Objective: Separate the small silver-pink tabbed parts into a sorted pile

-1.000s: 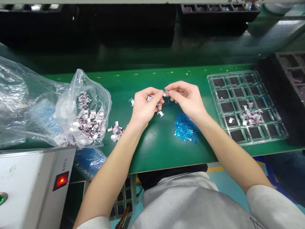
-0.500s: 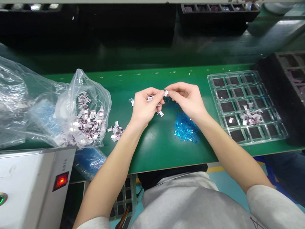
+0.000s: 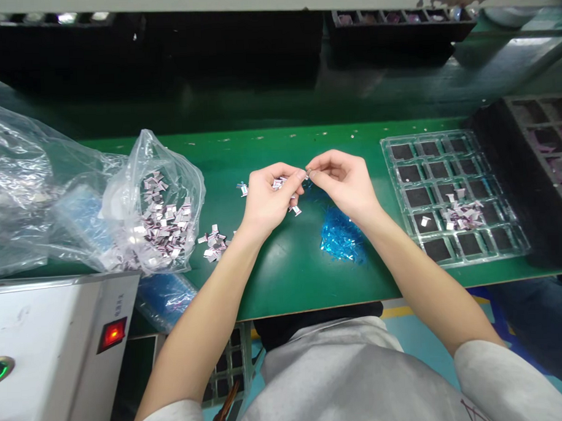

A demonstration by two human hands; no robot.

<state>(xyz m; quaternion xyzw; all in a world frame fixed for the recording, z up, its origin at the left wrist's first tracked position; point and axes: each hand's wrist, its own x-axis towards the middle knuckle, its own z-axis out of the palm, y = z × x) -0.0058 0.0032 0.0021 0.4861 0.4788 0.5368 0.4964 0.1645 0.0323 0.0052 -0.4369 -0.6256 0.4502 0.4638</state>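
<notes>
Several small white parts show in the curled fingers of my left hand, one poking out below them. My right hand is closed in a pinch, its fingertips meeting those of my left hand at a small white part. Most of that part is hidden by the fingers. Just left of my left hand, a loose part lies on the green table. A pile of shiny blue film strips sits below my right hand. More small parts lie in a loose heap at the left.
An open clear bag of small parts is at the left, above a white machine with a lit red switch. At the right, a clear compartment tray holds scattered parts beside a black stacked tray. Dark boxes line the back.
The small part between the fingertips has turned and is now mostly covered; before, its white face showed. Both hands have stayed nearly in place.
</notes>
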